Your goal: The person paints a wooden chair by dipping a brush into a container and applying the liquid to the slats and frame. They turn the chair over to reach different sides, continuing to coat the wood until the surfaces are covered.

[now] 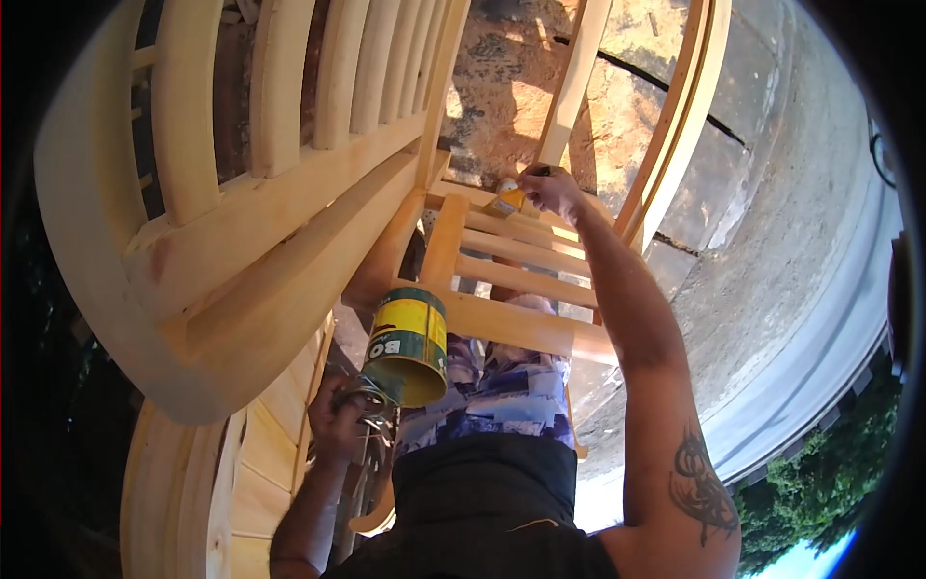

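Right hand [555,188]: fingers bunched narrow, pinching a brush [508,200] near its dark handle. Brush head lies on the body's-left side of the fingers, over the far end of a slatted wooden frame [526,256]; contact with the wood cannot be told from this angle. The pinch probably serves fine control of the head, leaving the palm off the wood.

Left hand [335,417]: low, nearer the torso, fingers curled beside a green-and-yellow can [410,323]. The can sits just to the right of this hand, its mouth turned up toward the wearer, likely so that the contents stay in and the brush can get to them. Thin strands [371,398] show between hand and can; handle or something else, cannot tell. Exact hold on the can also unclear, though the hand looks to be supporting it.

Pose: right arm stretched well forward, wrist bent inward, so the hand is beyond the can and above the slats. Left elbow bent, forearm close to the side. Larger spindled woodwork [275,193] stands ahead of the left hand and to its left
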Demonstrator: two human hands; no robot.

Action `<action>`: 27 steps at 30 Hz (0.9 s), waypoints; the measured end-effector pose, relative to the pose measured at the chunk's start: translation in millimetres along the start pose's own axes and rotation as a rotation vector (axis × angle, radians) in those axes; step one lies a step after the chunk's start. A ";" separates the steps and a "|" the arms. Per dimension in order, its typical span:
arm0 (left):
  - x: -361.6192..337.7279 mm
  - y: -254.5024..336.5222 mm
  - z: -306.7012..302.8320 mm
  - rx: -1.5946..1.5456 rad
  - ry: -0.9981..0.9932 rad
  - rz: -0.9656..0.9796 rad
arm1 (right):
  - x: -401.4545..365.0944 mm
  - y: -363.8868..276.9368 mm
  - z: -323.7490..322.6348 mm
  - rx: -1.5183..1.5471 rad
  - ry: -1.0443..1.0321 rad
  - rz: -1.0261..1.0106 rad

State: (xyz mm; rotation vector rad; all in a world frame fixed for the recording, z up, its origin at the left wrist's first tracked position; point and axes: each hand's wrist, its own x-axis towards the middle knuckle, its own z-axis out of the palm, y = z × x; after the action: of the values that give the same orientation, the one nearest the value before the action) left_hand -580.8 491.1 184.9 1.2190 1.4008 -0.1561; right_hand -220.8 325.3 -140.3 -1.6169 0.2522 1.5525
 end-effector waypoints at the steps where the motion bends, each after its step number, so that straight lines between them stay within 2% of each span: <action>1: 0.2 -0.1 1.0 -0.002 -0.004 0.004 | 1.6 0.8 9.7 -0.017 0.000 0.001; 3: 0.4 -4.5 -0.7 0.018 -0.017 0.009 | 7.5 2.1 29.6 0.035 -0.062 0.006; 6: 2.1 -9.6 0.4 0.015 -0.022 0.017 | 8.7 -0.9 38.7 -0.217 -0.054 -0.104; 7: -0.1 -9.6 -0.4 0.013 -0.020 0.016 | 5.1 -3.8 33.6 -0.397 -0.079 -0.165; 10: -1.4 -6.5 -0.4 -0.005 -0.019 -0.012 | -3.2 -2.5 18.7 -0.688 -0.020 -0.276; 13: -2.9 -2.1 1.5 -0.044 -0.014 -0.005 | -12.5 -6.1 17.4 -0.716 -0.034 -0.374; 16: -0.8 -8.7 -4.2 0.033 -0.037 0.024 | -12.3 -5.0 38.4 -0.576 -0.049 -0.336; 19: 0.0 1.3 4.1 -0.041 -0.020 0.001 | -8.8 -1.9 27.3 -0.655 -0.006 -0.318; 22: -0.2 13.0 7.4 -0.061 -0.035 0.001 | -15.6 -6.1 13.9 -0.924 -0.034 -0.362; 27: 2.4 4.9 8.8 -0.053 -0.022 0.009 | -23.7 -1.5 29.2 -0.708 -0.013 -0.519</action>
State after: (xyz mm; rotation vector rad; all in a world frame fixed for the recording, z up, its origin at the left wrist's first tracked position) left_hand -571.0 488.3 183.2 1.1758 1.3720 -0.1253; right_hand -245.7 336.6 -114.4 -1.9806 -0.7538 1.2961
